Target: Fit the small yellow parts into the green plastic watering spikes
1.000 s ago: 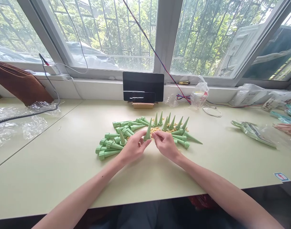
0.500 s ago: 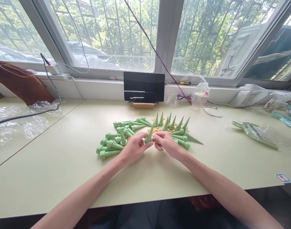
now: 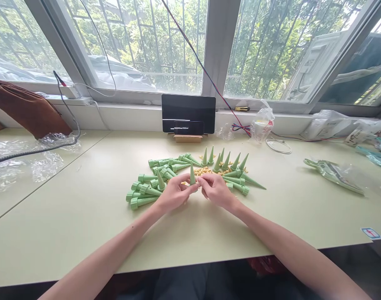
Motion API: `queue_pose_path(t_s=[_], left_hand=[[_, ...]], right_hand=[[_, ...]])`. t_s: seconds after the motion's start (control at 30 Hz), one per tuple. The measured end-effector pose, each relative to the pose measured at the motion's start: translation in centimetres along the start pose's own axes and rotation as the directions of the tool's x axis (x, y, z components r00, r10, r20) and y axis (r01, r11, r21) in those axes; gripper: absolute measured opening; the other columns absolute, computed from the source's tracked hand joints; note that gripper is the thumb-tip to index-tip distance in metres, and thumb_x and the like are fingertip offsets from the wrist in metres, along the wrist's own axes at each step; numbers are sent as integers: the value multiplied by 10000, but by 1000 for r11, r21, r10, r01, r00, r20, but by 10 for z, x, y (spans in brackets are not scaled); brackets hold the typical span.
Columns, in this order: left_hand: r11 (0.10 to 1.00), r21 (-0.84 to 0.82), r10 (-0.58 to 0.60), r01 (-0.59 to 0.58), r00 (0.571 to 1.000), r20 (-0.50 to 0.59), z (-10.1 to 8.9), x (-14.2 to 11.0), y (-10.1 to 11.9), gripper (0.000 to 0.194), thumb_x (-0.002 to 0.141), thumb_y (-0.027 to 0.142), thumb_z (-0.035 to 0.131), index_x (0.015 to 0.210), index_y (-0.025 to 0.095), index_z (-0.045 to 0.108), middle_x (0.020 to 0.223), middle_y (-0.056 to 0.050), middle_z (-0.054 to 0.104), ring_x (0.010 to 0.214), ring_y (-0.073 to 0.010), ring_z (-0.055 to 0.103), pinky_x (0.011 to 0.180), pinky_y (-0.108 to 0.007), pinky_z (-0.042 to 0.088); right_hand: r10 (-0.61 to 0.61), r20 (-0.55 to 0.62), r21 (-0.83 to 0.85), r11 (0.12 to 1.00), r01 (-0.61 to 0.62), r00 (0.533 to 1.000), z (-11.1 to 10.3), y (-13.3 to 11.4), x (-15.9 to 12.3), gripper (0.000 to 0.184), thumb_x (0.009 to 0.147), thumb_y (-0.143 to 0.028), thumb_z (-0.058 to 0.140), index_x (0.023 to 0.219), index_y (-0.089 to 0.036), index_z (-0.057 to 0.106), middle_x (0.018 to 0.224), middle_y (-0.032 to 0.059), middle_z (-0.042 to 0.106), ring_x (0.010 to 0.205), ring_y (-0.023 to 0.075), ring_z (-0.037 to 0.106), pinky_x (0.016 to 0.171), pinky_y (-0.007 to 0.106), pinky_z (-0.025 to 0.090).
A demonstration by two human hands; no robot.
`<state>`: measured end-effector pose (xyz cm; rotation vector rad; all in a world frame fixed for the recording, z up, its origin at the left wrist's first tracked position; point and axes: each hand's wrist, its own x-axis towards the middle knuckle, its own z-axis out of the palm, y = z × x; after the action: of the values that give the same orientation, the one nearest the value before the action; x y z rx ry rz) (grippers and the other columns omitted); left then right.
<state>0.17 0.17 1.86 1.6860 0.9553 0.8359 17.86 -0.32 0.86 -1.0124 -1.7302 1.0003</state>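
My left hand [image 3: 177, 192] grips a green plastic watering spike [image 3: 192, 175], its point up, with thumb and fingers about the wide base. Close beside it, the fingers of my right hand [image 3: 215, 189] are pinched together at the spike's right side; whatever lies between them is too small to make out. A pile of green watering spikes [image 3: 145, 189] lies to the left of my hands. Several more spikes [image 3: 227, 161] stand point up behind and to the right, some others lying down beside them. Small yellow pieces [image 3: 203, 170] are scattered just behind my hands.
At the back a dark tablet [image 3: 188, 109] leans with a phone [image 3: 189, 128] in front, on a cardboard stand [image 3: 188, 138]. A knotted plastic bag [image 3: 262, 125], a white cable [image 3: 278, 146] and a green dustpan-like item [image 3: 333, 177] are to the right. Clear wrapping [image 3: 48, 164] lies left.
The spike in my left hand has shifted slightly left and turned from a rightward lean to nearly upright. My right hand has come closer to the left, its fingertips still pinched.
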Motion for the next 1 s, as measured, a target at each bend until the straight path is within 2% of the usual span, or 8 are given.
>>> queue_pose_path(t_s=[0.13, 0.37, 0.5, 0.63, 0.77, 0.9, 1.0], left_hand=[[998, -48, -45, 45, 999, -4, -1, 0, 2, 384, 833, 511, 652, 1059, 200, 648, 864, -17, 607, 411, -38, 443, 384, -199, 350], [986, -109, -125, 129, 991, 40, -2, 0, 5, 407, 830, 523, 657, 1053, 183, 642, 697, 13, 548, 413, -50, 426, 399, -202, 365], [984, -140, -102, 107, 994, 41, -3, 1, 8, 380, 840, 531, 644, 980, 178, 627, 758, -1, 573, 433, -54, 468, 424, -213, 387], [976, -194, -95, 100, 995, 35, -5, 2, 8, 353, 860, 520, 626, 896, 169, 597, 722, -2, 586, 460, -76, 512, 463, -232, 424], [973, -199, -107, 116, 993, 53, -6, 3, 8, 349, 854, 510, 638, 899, 168, 593, 743, -13, 598, 481, -82, 520, 449, -222, 413], [978, -186, -82, 92, 995, 60, -6, 2, 8, 345, 853, 506, 639, 919, 170, 601, 829, -30, 602, 574, -98, 555, 457, -205, 421], [986, -150, -58, 67, 997, 60, -7, 2, 6, 335, 864, 503, 625, 925, 175, 605, 844, -19, 593, 566, -85, 557, 494, -212, 449]], right_hand=[[-1, -13, -20, 1000, 1, 1000, 0, -1, 0, 370, 952, -361, 461, 618, -201, 450, 455, -51, 404, 437, 107, 365, 496, 266, 300], [-30, -28, -103, 994, 27, 999, 0, -1, -1, 393, 953, -386, 457, 605, -204, 445, 493, -26, 424, 486, 125, 391, 529, 274, 310], [-16, -51, -82, 997, 12, 999, 0, 0, -1, 365, 956, -408, 459, 659, -200, 502, 496, -27, 430, 488, 128, 397, 526, 270, 315], [-3, -95, -60, 998, -2, 995, 0, 2, 0, 354, 961, -430, 463, 709, -196, 547, 490, -31, 434, 475, 126, 395, 521, 268, 316], [6, -108, -54, 998, -12, 994, 0, 3, 1, 368, 954, -456, 473, 712, -192, 557, 484, -33, 435, 463, 123, 394, 508, 265, 312], [5, -94, -53, 999, -10, 996, 0, 1, 1, 377, 947, -456, 477, 689, -192, 549, 472, -33, 435, 454, 121, 393, 510, 268, 318], [7, -80, -49, 999, -11, 997, 0, -1, 1, 378, 944, -440, 478, 664, -194, 538, 456, -36, 437, 437, 117, 386, 516, 272, 328]])
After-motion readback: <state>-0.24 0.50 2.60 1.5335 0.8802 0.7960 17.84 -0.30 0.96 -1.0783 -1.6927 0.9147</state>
